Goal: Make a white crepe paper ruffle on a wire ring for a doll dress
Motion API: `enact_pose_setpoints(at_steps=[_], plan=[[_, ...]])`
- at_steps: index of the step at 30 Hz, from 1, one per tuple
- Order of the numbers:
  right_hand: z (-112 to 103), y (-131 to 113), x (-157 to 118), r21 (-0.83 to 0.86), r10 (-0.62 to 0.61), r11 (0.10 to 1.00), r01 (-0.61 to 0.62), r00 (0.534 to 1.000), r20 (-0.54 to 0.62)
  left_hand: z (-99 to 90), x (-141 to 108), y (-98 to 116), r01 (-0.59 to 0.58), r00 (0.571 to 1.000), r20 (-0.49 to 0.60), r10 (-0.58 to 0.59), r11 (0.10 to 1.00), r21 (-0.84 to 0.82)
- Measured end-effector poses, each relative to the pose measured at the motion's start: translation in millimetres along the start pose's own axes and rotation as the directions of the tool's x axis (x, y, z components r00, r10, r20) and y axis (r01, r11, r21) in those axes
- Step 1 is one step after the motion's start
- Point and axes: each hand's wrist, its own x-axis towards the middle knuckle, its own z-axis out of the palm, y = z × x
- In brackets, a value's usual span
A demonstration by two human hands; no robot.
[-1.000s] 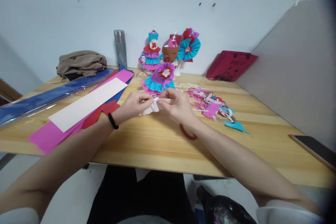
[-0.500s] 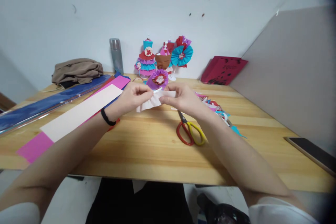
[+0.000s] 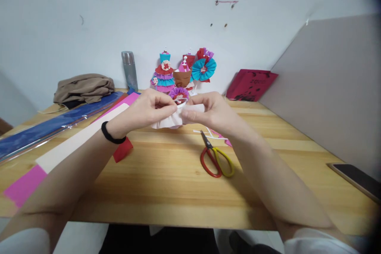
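Observation:
A strip of white crepe paper (image 3: 172, 121), gathered into ruffles on its left part, is pinched between both hands above the table. My left hand (image 3: 150, 108) closes thumb and fingers on the ruffled upper edge, where a thin white band shows. My right hand (image 3: 208, 110) grips the smoother end, which sticks out past its thumb. Below them lie scissors (image 3: 214, 156) with one red and one yellow handle, blades pointing away from me. Behind the hands is a purple paper rosette (image 3: 179, 93), partly hidden.
Small dress forms in layered paper (image 3: 164, 77) stand by the wall, beside a blue paper rosette (image 3: 204, 70) and a grey flask (image 3: 129, 70). Crepe sheets (image 3: 74, 142) lie left, with a red scrap (image 3: 122, 150). A red bag (image 3: 250, 85) and a phone (image 3: 357, 178) are right.
The view has tilted up slightly. Both hands stay pinched on the white crepe paper, with the ruffled part now bunched closer under the fingers. My right forearm now covers most of the scraps.

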Motion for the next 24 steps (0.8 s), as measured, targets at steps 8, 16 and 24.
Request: enact_pose_setpoints(at_steps=[8, 16, 24], plan=[[16, 27, 7, -0.213, 0.027, 0.977, -0.018, 0.999, 0.042, 15.1, -10, -23, 0.161, 0.986, 0.046, -0.159, 0.986, -0.031], [49, 89, -3, -0.148, 0.133, 0.983, -0.112, 0.981, 0.141, 46.2, -33, -90, 0.024, 0.992, 0.114, -0.055, 0.966, 0.259], [53, 97, -6, -0.148, 0.122, 0.983, -0.112, 0.991, 0.058, 54.5, -38, -98, 0.023, 0.996, 0.075, -0.040, 0.975, 0.219]])
